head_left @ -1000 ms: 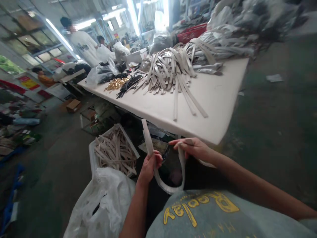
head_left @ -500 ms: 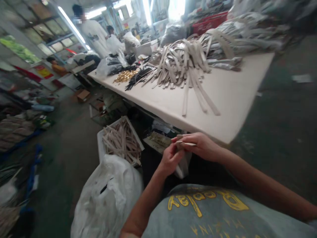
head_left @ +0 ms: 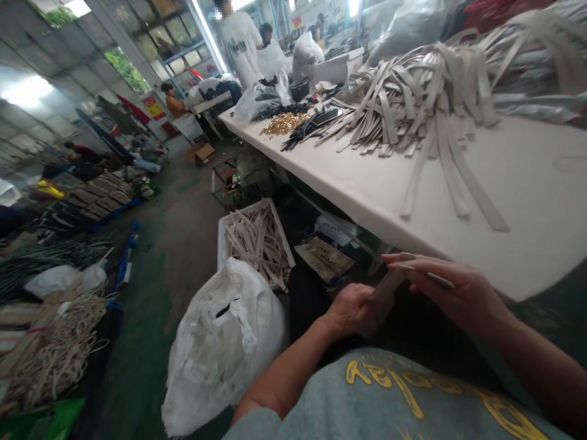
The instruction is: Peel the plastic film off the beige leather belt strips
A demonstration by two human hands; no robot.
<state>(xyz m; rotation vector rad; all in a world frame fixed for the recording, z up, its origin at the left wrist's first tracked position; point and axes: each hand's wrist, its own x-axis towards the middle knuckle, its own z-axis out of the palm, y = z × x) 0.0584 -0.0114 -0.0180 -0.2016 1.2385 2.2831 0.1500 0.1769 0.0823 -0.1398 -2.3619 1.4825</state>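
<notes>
Low in front of my lap, my left hand (head_left: 353,308) is closed around a pale beige strap (head_left: 389,288). The strap runs up towards my right hand (head_left: 452,287), whose fingers are bent over its upper end. A thin pale edge sticks out between those fingers, apparently part of a strap. The strap's lower part is blurred and partly hidden by my left hand. Beyond my hands, a big pile of similar pale straps (head_left: 413,104) lies on the table (head_left: 367,183), several of them hanging towards the near edge.
Left of my legs stand a white crate (head_left: 222,241) of strips and a large white sack (head_left: 224,354). Gold-coloured pieces (head_left: 287,123) and black strips (head_left: 305,131) lie on the table's far part. A person (head_left: 241,46) stands beyond. Bundled cords (head_left: 59,348) lie at far left.
The view has swung left, so the table now appears further right. My hands have moved apart: the left has slid down the strap while the right stays near its upper end.
</notes>
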